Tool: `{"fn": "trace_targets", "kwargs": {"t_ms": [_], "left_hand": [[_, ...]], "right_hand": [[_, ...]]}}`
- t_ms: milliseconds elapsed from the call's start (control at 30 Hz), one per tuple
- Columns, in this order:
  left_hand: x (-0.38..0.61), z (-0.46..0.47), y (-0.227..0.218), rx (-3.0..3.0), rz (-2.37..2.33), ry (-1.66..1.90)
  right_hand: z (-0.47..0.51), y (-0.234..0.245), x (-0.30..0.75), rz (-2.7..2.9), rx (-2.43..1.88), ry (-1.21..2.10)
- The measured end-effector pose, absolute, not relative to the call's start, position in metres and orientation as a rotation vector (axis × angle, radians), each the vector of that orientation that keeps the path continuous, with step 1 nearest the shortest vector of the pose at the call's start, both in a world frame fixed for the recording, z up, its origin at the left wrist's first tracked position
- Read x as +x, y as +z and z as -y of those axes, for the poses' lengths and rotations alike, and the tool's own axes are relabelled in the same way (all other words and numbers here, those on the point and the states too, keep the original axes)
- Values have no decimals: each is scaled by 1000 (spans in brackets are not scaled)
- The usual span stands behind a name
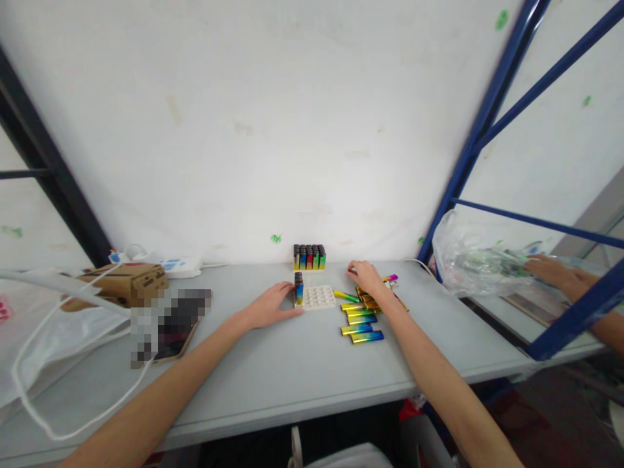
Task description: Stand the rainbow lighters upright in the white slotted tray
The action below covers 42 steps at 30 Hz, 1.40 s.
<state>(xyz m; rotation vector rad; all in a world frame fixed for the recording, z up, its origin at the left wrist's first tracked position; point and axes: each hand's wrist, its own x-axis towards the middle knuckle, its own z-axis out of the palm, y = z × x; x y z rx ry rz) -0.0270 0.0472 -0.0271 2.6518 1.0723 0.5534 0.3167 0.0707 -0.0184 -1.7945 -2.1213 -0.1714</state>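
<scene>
My left hand [269, 307] is at the left end of a white lighter tray [319, 298] with rows of round holes. Its thumb lies along the front corner and its fingers reach behind, gripping that end. A few lighters [299, 289] with black tops stand upright in the tray's left column. My right hand [368, 278] is over a loose pile of shiny lighters [361, 318], yellow, green and blue. Its fingers are pinched together, with the dark end of a lighter [351, 271] showing at the tips. The rest of that lighter is hidden.
Behind the tray, by the wall, stands a filled block of lighters [309, 257]. To the left lie a phone [178, 325], a cardboard box [129, 283], a power strip [180, 266] and white cables. On the right, a blue metal frame [451, 188] borders a plastic bag [463, 260] and another person's hand [550, 268].
</scene>
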Motion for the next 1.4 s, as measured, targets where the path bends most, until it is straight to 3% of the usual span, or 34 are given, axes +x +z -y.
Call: {"fn": "trace_targets", "kwargs": {"t_ms": [233,600,933,1133,1400], "left_hand": [[-27,-49,-29,2651,-1059,577],[-26,-48,-33,2654,-1015,661],[-28,-48,-33,2641,-991,667],[-27,-47,-32,2647,-1012,648],[-26,-47,-30,2639,-1021,609]], "right_hand": [[-57,2,287,1692,-1135,90],[-22,-15,204,1524,-1044,891],[-22,-8,220,1695,-1030,820],[-12,-6,210,1728,-1041,1010],[0,10,208,1736,-1231,417]]}}
